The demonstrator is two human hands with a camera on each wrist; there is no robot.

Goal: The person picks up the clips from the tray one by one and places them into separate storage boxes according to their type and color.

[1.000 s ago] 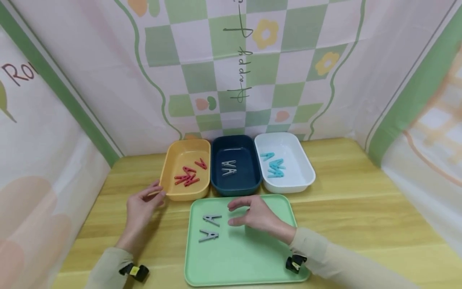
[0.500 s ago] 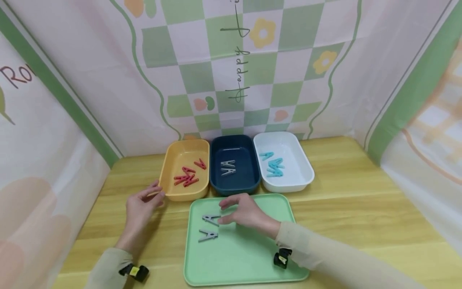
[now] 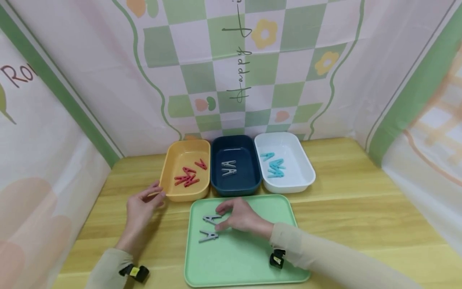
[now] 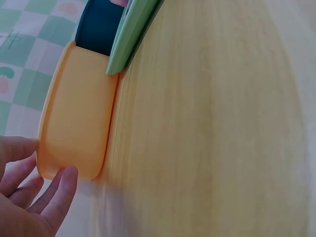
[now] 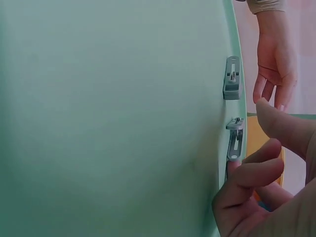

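Note:
Two grey clothespins lie on the left part of the green tray (image 3: 249,257). My right hand (image 3: 241,216) is over the tray, thumb and forefinger spread beside the farther clothespin (image 3: 210,218). In the right wrist view a fingertip is close to that clothespin (image 5: 236,140); whether it touches cannot be told. The thumb stays apart from it. The nearer clothespin (image 3: 208,236) lies just in front. My left hand (image 3: 142,202) touches the near left corner of the yellow bin (image 3: 184,196) with loosely extended fingers, also seen on the bin wall (image 4: 79,108) in the left wrist view.
Several red clothespins (image 3: 187,176) lie in the yellow bin. Beside it, a dark blue bin (image 3: 236,190) holds two grey clothespins (image 3: 229,167). A white bin (image 3: 288,188) on the right contains several light blue clothespins (image 3: 276,168). A patterned cloth (image 3: 231,72) hangs behind the wooden table (image 3: 353,192).
My right hand has moved left across the tray to the farther grey clothespin. The left hand remains at the yellow bin's corner, and the clothespins lie as before.

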